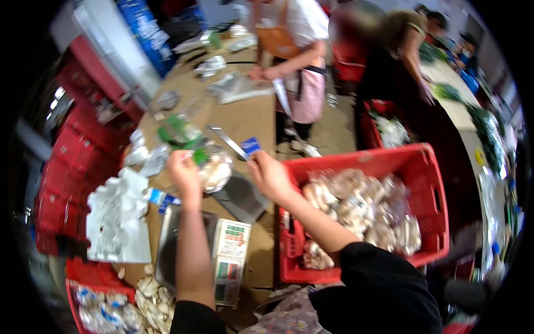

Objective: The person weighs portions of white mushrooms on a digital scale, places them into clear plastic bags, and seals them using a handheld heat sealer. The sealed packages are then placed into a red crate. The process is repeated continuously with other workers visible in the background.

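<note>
My left hand (185, 173) grips the gathered neck of a clear plastic bag of pale mushrooms (216, 172), near a green piece at its top. My right hand (269, 175) is shut on a long, narrow silvery strip (227, 142); blur hides whether it is a blade. A small blue piece (250, 145) shows beside those fingers. Below the bag lies a dark grey flat slab (244, 198). Under my left forearm stands a weighing scale with a metal pan (167, 238) and a keypad panel (232, 246).
A red plastic crate (436, 183) of bagged mushrooms is at my right. Left are a torn white foam box (119, 221), loose mushrooms (154, 298) and a red crate (100, 271) of packed bags. Across the cardboard-covered table (246, 117), a person (292, 54) handles plastic bags (242, 89).
</note>
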Demonstrator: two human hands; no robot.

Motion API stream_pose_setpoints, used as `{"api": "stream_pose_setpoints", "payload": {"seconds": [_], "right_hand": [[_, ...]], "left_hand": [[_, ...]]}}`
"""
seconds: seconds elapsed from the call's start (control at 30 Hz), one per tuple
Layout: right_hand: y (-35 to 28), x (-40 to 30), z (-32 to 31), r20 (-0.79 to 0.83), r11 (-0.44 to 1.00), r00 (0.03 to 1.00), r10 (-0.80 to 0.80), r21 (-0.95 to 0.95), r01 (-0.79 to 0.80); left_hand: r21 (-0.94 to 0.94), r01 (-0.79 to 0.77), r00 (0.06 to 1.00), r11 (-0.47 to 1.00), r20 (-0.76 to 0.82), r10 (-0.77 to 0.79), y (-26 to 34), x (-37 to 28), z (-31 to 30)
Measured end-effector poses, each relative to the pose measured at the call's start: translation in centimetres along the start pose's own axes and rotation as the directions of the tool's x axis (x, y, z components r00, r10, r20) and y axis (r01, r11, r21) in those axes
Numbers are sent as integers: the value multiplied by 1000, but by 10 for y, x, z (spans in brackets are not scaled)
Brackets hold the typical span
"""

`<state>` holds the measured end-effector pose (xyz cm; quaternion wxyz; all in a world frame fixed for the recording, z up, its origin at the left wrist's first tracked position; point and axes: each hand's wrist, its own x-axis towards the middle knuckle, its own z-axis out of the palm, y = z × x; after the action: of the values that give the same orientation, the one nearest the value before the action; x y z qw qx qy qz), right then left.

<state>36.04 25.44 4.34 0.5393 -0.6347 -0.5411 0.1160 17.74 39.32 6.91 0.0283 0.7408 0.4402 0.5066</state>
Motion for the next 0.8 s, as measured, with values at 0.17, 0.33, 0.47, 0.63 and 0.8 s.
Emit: {"api": "stream_pose_setpoints", "payload": {"seconds": [0.17,0.33,0.47,0.63,0.8], "right_hand": [[13,-114,-32,176,949,963,206,204,-240],[27,-216,-73,314,884,843,437,23,-467],[48,-244,-83,261,899,875,408,52,-435],[46,-207,-91,163,912,905,393,56,-406],[95,-197,-73,248,818,836,489,201,-538]], "left_hand": [[29,-59,998,998,12,59,4,9,4],[162,-112,968,980,239,71,7,34,0],[143,-187,957,972,251,147,-7,53,22],[140,-327,838,935,500,219,64,55,42],[-54,-202,846,978,492,202,108,40,28]]}}
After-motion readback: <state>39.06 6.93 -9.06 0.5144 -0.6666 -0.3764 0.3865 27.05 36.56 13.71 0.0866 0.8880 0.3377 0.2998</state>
